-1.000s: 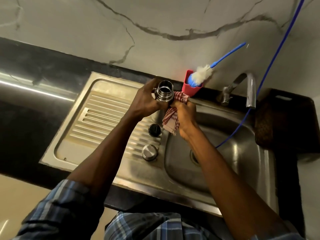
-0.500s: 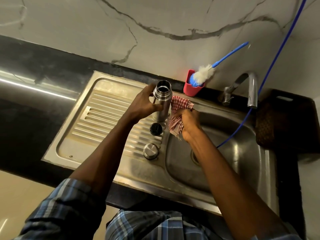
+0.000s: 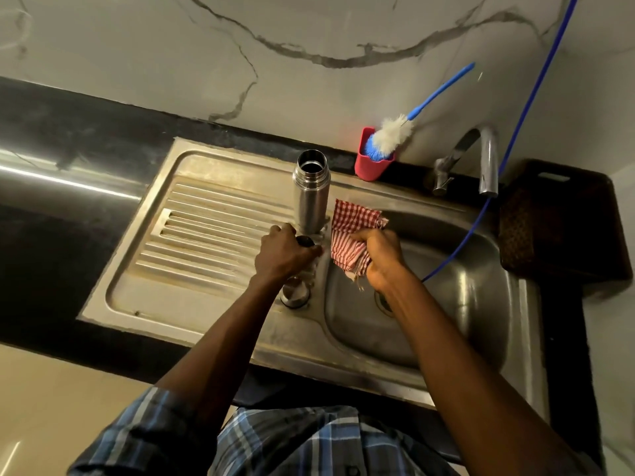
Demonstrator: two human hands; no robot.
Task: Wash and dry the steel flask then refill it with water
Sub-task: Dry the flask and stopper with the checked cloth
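Two-handed and working apart, not touching each other: curling the left hand (image 3: 285, 252) down over the small round black stopper (image 3: 305, 241) on the ribbed steel drainboard (image 3: 206, 228), and bunching the red-and-white checked cloth (image 3: 350, 231) tightly in the right hand (image 3: 378, 255) over the near edge of the steel sink basin (image 3: 446, 304)

Leaving the tall cylindrical steel flask (image 3: 311, 194) unheld, standing upright and open-mouthed on the drainboard, just beyond the left knuckles and just beside the cloth, close to the basin's rim

Judging the drying to be moving on from the body to the small parts, with the refill not yet done

Risking, from here:
- tipping the flask, by lifting the left hand or swinging the cloth into its base, and sending it rolling down the ribs or into the basin
- fumbling the stopper, probably slick, and dropping it toward the basin
- trailing the cloth's loose fringe into the basin and wetting it again, so spoiling the drying
- nudging the round steel cap (image 3: 294, 295), lying half hidden under the left wrist, with the forearm
- stopping up the flask before filling it at the curved steel tap (image 3: 488, 166)
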